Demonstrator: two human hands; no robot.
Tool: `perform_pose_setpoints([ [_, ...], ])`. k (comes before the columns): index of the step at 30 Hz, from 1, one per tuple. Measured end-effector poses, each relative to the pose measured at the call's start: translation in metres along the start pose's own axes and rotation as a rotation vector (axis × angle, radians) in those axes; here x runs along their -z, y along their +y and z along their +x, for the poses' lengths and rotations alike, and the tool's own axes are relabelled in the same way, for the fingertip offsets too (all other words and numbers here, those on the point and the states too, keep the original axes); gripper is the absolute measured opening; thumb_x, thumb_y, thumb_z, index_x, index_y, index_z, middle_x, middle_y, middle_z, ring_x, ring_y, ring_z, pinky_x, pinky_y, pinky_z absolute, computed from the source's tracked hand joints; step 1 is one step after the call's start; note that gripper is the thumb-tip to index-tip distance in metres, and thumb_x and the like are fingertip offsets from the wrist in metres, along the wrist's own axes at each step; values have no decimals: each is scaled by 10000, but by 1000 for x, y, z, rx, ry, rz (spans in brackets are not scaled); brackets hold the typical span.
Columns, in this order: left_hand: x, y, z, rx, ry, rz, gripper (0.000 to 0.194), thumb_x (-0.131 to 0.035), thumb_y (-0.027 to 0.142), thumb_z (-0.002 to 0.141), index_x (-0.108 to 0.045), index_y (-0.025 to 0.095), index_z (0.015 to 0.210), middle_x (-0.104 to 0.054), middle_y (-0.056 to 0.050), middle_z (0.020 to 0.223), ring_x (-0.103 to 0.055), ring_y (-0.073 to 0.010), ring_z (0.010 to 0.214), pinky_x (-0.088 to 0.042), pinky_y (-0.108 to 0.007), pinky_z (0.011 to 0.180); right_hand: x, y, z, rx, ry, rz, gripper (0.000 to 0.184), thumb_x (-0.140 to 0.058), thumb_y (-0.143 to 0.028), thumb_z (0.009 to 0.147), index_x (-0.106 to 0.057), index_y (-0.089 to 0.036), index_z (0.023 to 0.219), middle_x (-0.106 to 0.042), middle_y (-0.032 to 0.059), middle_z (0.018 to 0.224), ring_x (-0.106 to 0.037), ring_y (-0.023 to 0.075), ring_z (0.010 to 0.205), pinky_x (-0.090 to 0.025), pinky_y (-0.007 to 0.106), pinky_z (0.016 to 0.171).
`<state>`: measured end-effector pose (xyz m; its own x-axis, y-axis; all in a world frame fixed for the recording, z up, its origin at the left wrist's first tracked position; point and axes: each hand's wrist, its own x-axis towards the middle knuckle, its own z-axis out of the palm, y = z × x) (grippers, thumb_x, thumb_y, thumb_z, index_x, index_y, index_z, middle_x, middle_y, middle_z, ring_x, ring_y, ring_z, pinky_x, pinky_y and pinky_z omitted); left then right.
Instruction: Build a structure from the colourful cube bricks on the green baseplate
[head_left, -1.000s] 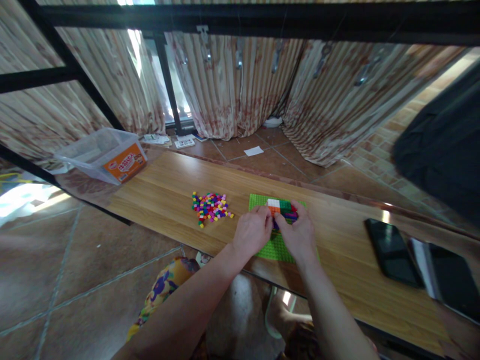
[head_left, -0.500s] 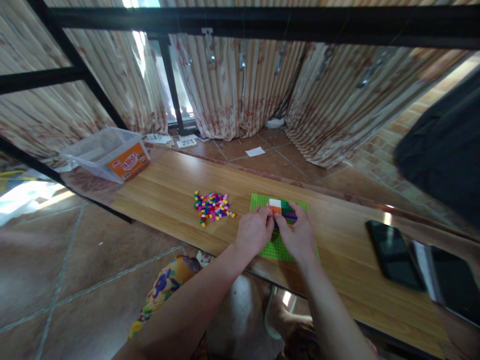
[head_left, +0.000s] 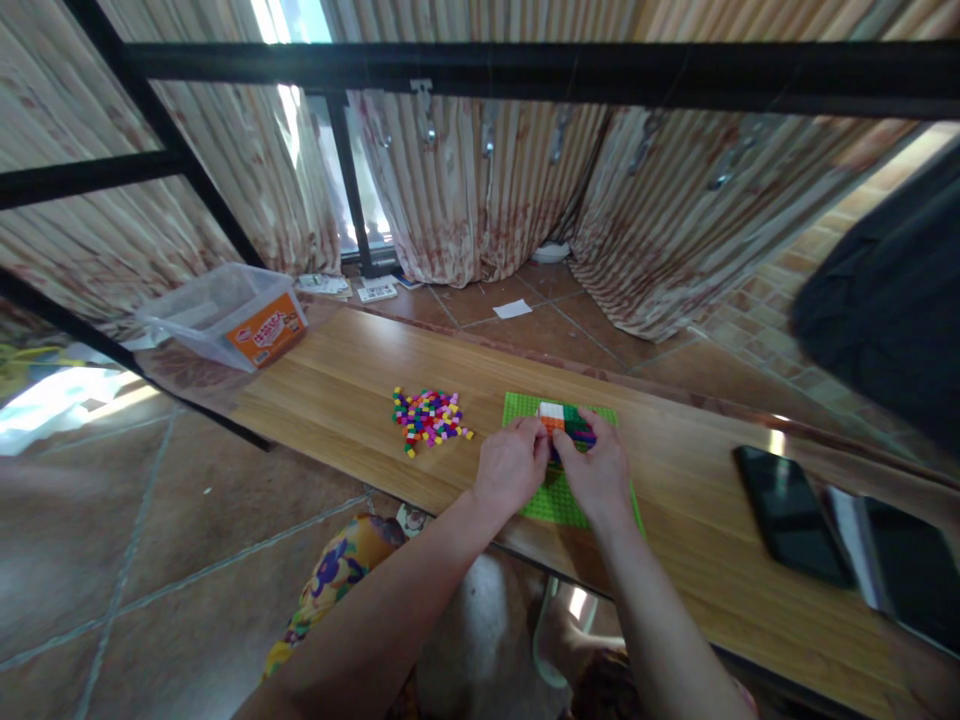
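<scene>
A green studded baseplate (head_left: 559,500) lies on the wooden bench. On its upper part sits a block of small toy bricks (head_left: 553,411), with white, orange, dark green and purple ones showing. My left hand (head_left: 512,462) is closed in a pinch at the block's left front corner; whatever its fingertips hold is hidden. Around the right side of the bricks curls my right hand (head_left: 600,468), thumb at the front near the left fingertips and fingers at the far right edge. To the left of the plate, loose multicoloured bricks (head_left: 430,416) lie in a pile.
A clear plastic box (head_left: 217,315) with an orange label stands at the bench's left end. Toward the right lie a black phone (head_left: 791,515) and another dark flat device (head_left: 911,560). A black metal bar (head_left: 480,75) crosses above, before curtains (head_left: 480,200). Papers (head_left: 513,309) lie on the floor behind.
The whole view has shifted slightly, so the scene sits a little lower. Both hands keep nearly the same pose at the bricks.
</scene>
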<state>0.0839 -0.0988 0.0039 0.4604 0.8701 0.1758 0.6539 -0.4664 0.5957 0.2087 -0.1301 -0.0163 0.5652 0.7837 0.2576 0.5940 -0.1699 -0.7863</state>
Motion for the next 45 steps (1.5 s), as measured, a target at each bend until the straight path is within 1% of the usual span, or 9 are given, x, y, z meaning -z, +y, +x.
perform_pose_setpoints([
  [3,3,-2,-1,6,8,-44,202,-432,244,942,-618,191,884,-688,-46,904,-636,-173,829,-492,-283,770,6,7,2,-10,8,58,587,-592,-495,778,-599,-123,1231,-632,170,1174,-593,276,1068,-444,476,968],
  [8,9,-8,-2,67,31,-166,205,-439,193,919,-640,182,954,-709,-46,943,-649,-164,856,-506,-281,796,21,22,16,-85,162,138,620,-498,-582,844,-585,-132,1261,-634,175,1217,-613,265,1050,-481,450,908],
  [15,3,-11,-2,97,-96,-395,344,-497,200,881,-611,172,1204,-700,-77,1164,-656,-188,1010,-527,-312,889,5,23,29,-77,-82,320,540,-433,-598,875,-646,-188,1154,-653,111,1235,-581,236,1157,-402,451,1034],
  [19,7,-9,-4,96,-176,-402,364,-528,221,858,-630,171,1204,-708,-69,1154,-664,-192,981,-527,-310,871,3,19,15,-132,7,214,525,-452,-576,858,-666,-154,1087,-695,126,1089,-631,253,997,-463,437,920],
  [23,16,-13,-10,63,-272,-376,324,-504,214,864,-672,188,1140,-741,-39,1017,-670,-164,840,-526,-266,754,8,18,3,-78,-16,62,509,-438,-532,871,-661,-142,1109,-696,145,1075,-637,269,970,-475,424,873],
  [28,49,-46,-22,89,-155,-205,273,-477,172,852,-721,170,974,-740,-45,908,-649,-153,768,-495,-252,708,9,19,0,-31,-24,-20,509,-396,-519,892,-654,-147,1126,-696,138,1057,-639,271,958,-480,418,852],
  [35,124,-114,-40,385,38,40,194,-530,116,762,-705,159,834,-708,-23,770,-617,-147,712,-455,-236,655,9,23,1,-11,-43,-61,511,-374,-530,901,-640,-173,1151,-693,126,1068,-636,278,957,-477,426,845],
  [38,128,-124,-43,432,10,150,206,-535,103,757,-713,171,835,-714,-30,793,-624,-156,747,-462,-246,686,9,24,1,-31,-46,-67,507,-379,-532,893,-644,-176,1139,-693,124,1049,-632,285,948,-479,434,835],
  [45,110,-123,-38,365,-19,228,229,-557,146,790,-730,206,927,-726,-46,908,-648,-180,841,-477,-272,761,10,21,2,-45,-48,-109,504,-373,-507,887,-655,-169,1132,-697,129,1053,-636,288,955,-480,435,840],
])
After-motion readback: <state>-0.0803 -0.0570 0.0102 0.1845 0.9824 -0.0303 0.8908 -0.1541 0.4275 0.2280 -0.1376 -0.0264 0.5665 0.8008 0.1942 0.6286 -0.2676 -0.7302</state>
